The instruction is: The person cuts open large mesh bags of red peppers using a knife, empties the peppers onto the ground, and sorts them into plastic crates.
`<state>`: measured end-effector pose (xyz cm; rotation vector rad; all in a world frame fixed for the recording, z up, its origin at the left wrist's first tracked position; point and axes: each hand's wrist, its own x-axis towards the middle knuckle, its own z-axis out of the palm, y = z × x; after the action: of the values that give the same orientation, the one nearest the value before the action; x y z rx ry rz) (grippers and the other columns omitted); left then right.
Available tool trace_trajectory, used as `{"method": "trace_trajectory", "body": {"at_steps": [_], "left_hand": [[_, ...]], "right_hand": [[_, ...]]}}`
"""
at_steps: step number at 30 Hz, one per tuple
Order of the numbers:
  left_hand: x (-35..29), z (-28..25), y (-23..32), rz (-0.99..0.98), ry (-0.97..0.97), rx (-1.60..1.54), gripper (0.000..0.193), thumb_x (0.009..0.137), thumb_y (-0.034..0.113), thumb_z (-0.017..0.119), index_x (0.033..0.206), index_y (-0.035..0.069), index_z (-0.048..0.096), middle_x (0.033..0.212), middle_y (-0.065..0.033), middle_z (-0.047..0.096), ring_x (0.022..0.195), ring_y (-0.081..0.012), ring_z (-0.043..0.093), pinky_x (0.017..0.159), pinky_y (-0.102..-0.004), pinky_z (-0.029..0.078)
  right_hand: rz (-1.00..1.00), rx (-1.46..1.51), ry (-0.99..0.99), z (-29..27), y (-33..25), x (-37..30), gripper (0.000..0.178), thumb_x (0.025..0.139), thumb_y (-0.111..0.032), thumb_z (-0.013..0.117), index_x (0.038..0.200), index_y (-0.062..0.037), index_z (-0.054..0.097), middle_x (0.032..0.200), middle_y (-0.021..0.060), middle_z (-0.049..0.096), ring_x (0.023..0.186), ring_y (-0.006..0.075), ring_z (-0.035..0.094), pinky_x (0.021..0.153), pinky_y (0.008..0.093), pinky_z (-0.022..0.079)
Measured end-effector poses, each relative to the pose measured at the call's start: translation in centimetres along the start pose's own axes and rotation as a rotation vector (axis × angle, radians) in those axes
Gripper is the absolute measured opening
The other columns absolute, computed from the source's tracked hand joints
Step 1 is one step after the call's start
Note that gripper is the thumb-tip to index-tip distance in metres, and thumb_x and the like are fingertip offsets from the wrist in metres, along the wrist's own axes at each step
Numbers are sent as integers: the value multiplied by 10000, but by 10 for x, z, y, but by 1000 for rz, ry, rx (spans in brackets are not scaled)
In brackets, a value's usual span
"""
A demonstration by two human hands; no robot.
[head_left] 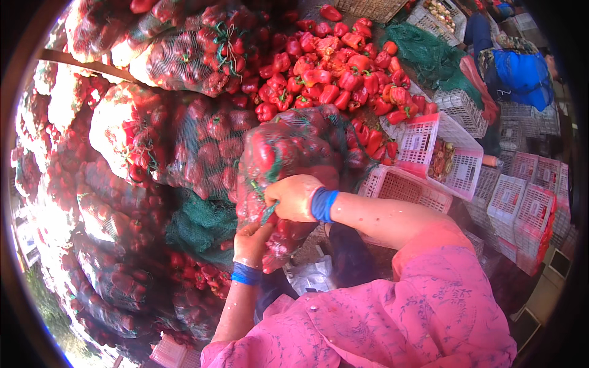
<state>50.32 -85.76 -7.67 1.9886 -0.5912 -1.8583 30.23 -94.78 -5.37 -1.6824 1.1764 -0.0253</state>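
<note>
A bulging mesh bag full of red bell peppers stands right in front of me, its green netting stretched over them. My right hand is closed on the near side of this bag, fingers bent in a pinch. Just below and to its left, my left hand also grips the bag. A bit of green netting or cord shows between the two hands; which of the two it is I cannot tell. Both wrists carry blue bands.
Stacked mesh bags of peppers fill the left side. Loose red peppers lie heaped beyond my bag. Pink and white plastic crates stand at the right. Green netting lies bunched at left and far right. Another person in blue is at the upper right.
</note>
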Motion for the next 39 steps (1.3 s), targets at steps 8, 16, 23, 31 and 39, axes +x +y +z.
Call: {"method": "trace_trajectory", "body": {"at_steps": [8,16,23,31,39], "left_hand": [[-152,150,104,298,-345,288,226,844,210,730,851,-15,714,675,-9,633,615,-70,544,564,-273,447],[-312,268,227,335,-849,697,224,895,235,707,842,18,707,680,20,629,602,-52,558,511,-251,434],[-195,295,112,384,-757,1119,386,824,427,732,1019,93,751,769,-67,711,728,-125,687,710,-321,543],[-179,279,99,209,-769,1001,322,845,232,784,1013,-36,721,810,-13,686,758,-76,609,696,-259,506],[-165,256,106,263,-824,940,268,863,184,766,1016,-30,715,822,5,679,763,-71,604,692,-260,508]], "right_hand": [[240,392,496,-122,-12,-235,182,724,-57,647,894,-14,693,789,87,695,702,130,624,651,314,521],[264,286,791,-203,-56,-465,162,720,26,678,879,-3,671,806,63,677,785,104,638,690,268,509],[477,39,773,-74,78,-410,210,730,-101,730,937,-107,697,924,94,692,869,297,681,789,397,540],[445,-408,891,-47,79,-406,437,695,-239,778,1113,-196,659,985,13,633,915,268,607,796,438,447],[384,-495,1013,-33,79,-390,625,687,-198,799,1276,-163,596,1319,40,544,1232,332,502,1045,477,402]]}}
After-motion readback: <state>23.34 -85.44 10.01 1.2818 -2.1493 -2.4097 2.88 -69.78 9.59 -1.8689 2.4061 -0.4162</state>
